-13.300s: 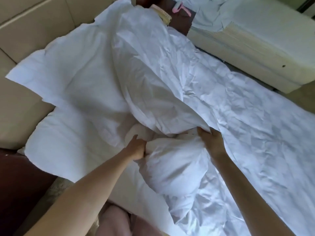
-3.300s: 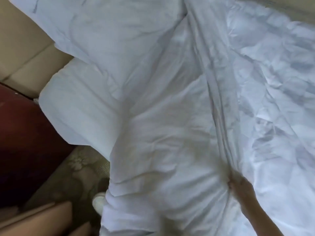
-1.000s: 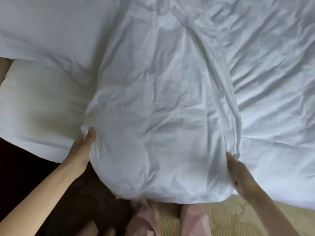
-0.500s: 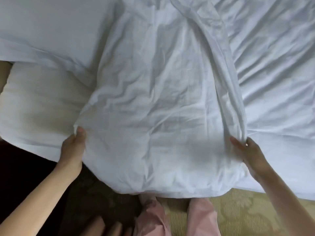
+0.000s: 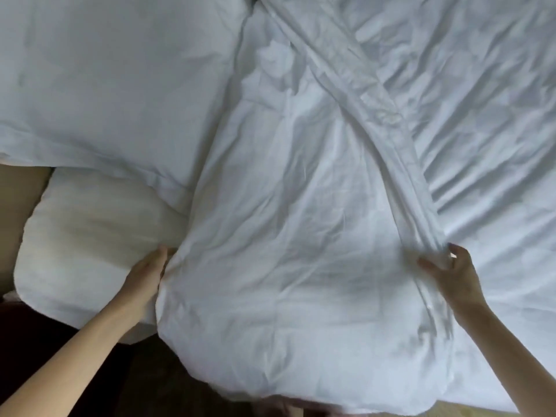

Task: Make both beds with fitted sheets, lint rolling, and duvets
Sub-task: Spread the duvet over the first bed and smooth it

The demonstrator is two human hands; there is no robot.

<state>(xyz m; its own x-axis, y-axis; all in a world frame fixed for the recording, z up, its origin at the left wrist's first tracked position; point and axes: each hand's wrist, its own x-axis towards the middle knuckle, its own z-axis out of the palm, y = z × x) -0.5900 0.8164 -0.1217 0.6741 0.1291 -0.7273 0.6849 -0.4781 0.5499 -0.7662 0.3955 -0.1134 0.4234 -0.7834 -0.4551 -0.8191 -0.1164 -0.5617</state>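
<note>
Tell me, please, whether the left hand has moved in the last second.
Yes. The left hand has moved forward: from the near edge of the pillow to beside its middle, gripping the duvet.

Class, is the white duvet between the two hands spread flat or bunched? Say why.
Bunched. The duvet bulges in a creased mound between left hand and right hand, which pinches a band of folds.

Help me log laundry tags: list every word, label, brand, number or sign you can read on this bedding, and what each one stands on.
None: no word, label, brand, number or sign can be read anywhere in this view.
The white duvet, held by the left hand and the right hand, is plain cloth, and so is the cream bedding beside it.
</note>
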